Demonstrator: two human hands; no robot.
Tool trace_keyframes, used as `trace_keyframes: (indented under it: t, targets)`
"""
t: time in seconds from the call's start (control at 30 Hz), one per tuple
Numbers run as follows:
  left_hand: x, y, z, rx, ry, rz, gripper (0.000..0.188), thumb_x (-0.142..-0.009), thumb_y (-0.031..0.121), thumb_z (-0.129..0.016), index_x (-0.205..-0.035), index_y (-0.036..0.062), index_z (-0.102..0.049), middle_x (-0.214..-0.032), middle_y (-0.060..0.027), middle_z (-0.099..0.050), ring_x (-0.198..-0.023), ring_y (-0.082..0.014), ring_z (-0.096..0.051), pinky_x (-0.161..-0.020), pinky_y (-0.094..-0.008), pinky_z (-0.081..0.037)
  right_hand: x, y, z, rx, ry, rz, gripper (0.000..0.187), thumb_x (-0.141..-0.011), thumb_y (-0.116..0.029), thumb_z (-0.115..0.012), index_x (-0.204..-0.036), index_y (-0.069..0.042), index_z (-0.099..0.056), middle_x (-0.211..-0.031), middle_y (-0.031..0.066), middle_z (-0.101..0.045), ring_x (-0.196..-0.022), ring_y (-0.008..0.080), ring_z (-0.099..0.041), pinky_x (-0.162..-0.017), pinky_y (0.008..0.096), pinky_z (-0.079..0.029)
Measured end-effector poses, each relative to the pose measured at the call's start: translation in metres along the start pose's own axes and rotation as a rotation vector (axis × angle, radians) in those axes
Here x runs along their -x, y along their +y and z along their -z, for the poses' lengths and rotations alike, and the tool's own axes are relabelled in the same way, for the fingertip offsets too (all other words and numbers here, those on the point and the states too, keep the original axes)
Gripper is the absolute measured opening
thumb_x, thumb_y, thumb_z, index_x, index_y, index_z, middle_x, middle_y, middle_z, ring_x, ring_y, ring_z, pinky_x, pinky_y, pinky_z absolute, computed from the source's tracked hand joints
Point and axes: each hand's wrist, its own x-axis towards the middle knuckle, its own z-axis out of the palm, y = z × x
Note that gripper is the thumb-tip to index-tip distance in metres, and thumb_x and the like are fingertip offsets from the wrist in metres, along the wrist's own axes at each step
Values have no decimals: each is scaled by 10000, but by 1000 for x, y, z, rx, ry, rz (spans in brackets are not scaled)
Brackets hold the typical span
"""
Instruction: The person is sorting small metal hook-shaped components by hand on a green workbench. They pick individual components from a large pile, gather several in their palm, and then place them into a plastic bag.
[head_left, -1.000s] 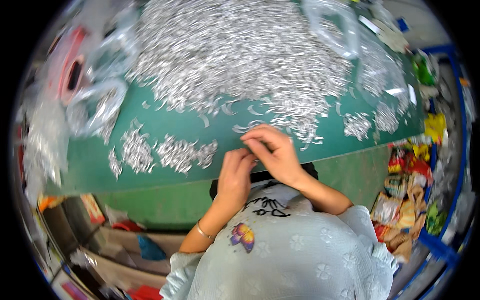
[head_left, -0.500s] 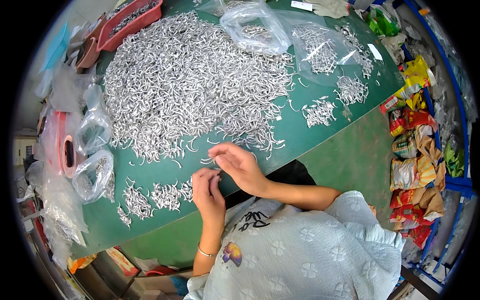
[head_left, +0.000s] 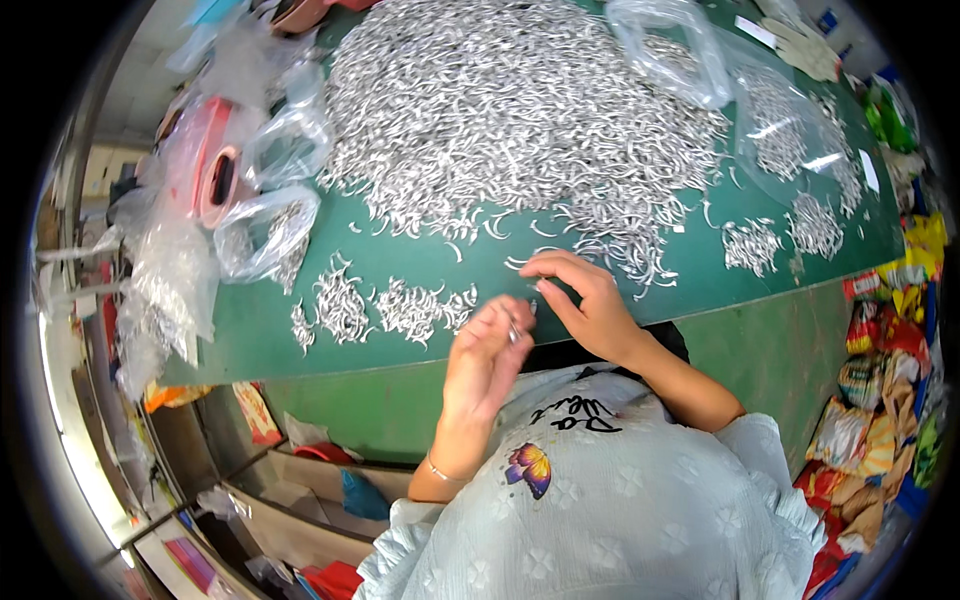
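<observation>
Near the front edge of the green table, my left hand (head_left: 484,352) is closed with its palm turned up. A small silver metal piece (head_left: 514,333) shows between its fingers. My right hand (head_left: 592,303) is just right of it, fingers curled toward the thumb, and a small silver bit shows at the thumb tip, partly hidden. Beyond both hands spreads a large heap of curved silver metal pieces (head_left: 500,120). Left of my left hand lie small piles of the same pieces, one pile (head_left: 408,308) close by and another pile (head_left: 341,305) farther left.
Clear plastic bags (head_left: 268,235) crowd the table's left side near a red container (head_left: 208,150). A clear bag (head_left: 785,130) of metal parts lies at the right, with small piles (head_left: 752,247) before it. Colourful packages (head_left: 845,435) stand beyond the table's right end.
The view has shifted, so the table sits higher and farther right. My left hand has turned palm up and shows a metal piece; my hands have moved slightly apart.
</observation>
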Motion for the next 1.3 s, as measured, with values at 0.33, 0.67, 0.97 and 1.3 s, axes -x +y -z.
trace_keyframes:
  t: [0.33,0.67,0.97,1.3]
  targets:
    - [4,-77,69,496,-119,390,204,-957,165,-464,-1054,16,-564,-1072,-107,-601,-944,-217,-552,-849,-333,-459,17,-8,-6,530,-294,307,283,-754,-5,-624,-1031,51,-614,-1114,165,-588,-1110,343,-567,-916,420,-485]
    - [-5,-68,72,430,-174,464,319,-998,174,-386,-1160,-38,-562,-1223,-180,-589,-1114,-278,-588,-987,-413,-466,59,-16,6,114,-576,274,203,-794,34,-642,-997,45,-649,-1075,149,-613,-1008,318,-608,-902,413,-494]
    - [29,-28,6,-160,-138,472,257,-993,194,-522,-1089,-21,-625,-903,-63,-624,-768,-89,-548,-629,-190,-430,79,-3,8,-344,92,173,268,-899,-39,-571,-1146,63,-589,-1224,193,-580,-1080,264,-586,-911,371,-479]
    - [-43,-89,-113,-1020,-381,-814,334,-878,-101,-458,-1198,-63,-545,-1234,-157,-549,-1150,-253,-548,-1000,-346,-404,49,-26,44,-1357,462,-426,399,-1030,-319,-398,-1266,-10,-484,-1200,109,-569,-1120,203,-553,-982,339,-432]
